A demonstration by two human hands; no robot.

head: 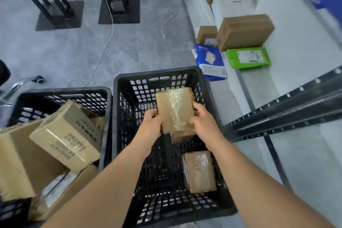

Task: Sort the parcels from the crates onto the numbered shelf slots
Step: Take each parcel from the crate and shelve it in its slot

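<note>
Head view, sole entry.

Item: small brown cardboard parcel with clear tape across its face (174, 110), held above the black perforated plastic crate (118, 116). Handling, as judged: light, since fingertips alone carry it; stiff-walled board, unlikely to crush. The glossy tape is probably slick, so the bare cardboard edges are the better purchase. No label shows on the upward face.

Position: parcel sits between both hands. Left hand (150, 128) clasps its edge from 8 o'clock, fingers curled round the lower left corner. Right hand (202, 124) clasps from 4 o'clock, thumb on the right edge. Both hands are closed on the parcel.

Further stock in the same crate: a second brown taped box (199, 171) at 5 o'clock of the held parcel, lying on the crate floor; a third, partly hidden, directly beneath the held one.

Neighbouring crate at 9 o'clock: large tan printed cartons (68, 135), heaped.

Destination: white shelf (296, 57) at 2 o'clock, already bearing parcels; slot numbers not legible.
</note>
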